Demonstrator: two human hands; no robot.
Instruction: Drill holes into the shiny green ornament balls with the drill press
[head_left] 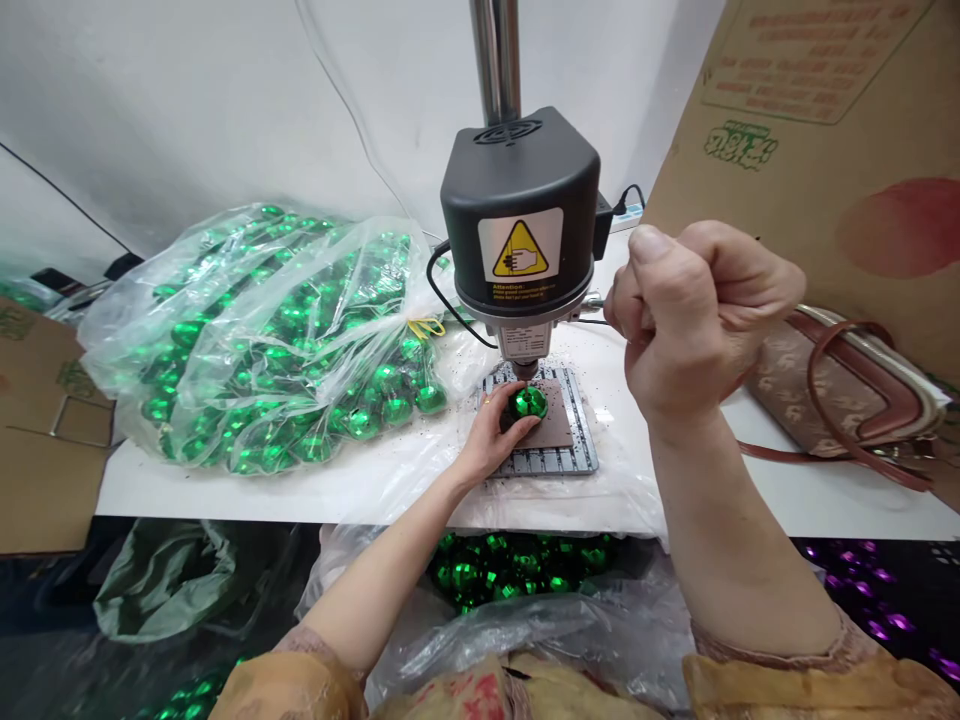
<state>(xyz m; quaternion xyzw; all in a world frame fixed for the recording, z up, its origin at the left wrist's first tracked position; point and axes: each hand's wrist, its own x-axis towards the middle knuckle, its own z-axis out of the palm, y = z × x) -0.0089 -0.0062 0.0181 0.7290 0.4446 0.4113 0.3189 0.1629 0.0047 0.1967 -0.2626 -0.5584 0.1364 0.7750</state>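
A white table (pixel 187 495) runs across the frame, with one large cardboard carton (pixel 810 130) leaning in at the upper right and one brown-trimmed handbag (pixel 832 385) at the right edge. One clear plastic bag (pixel 150 340) of shiny green balls, dozens and too many to count, fills the table's left half, and a second heap of green balls (pixel 517 570) lies below the table edge at bottom centre. One bench drill (pixel 521 210) stands at centre over one slotted metal plate (pixel 581 465) topped by one brown pad (pixel 559 435). The right hand (pixel 697 310) is raised in a tight fist, its fingers curled around what looks like the drill's feed lever (pixel 592 301). The left hand (pixel 487 440), arm reaching forward, holds one green ball (pixel 530 403) on the pad, just under the chuck (pixel 526 368), with its fingers wrapped around it.
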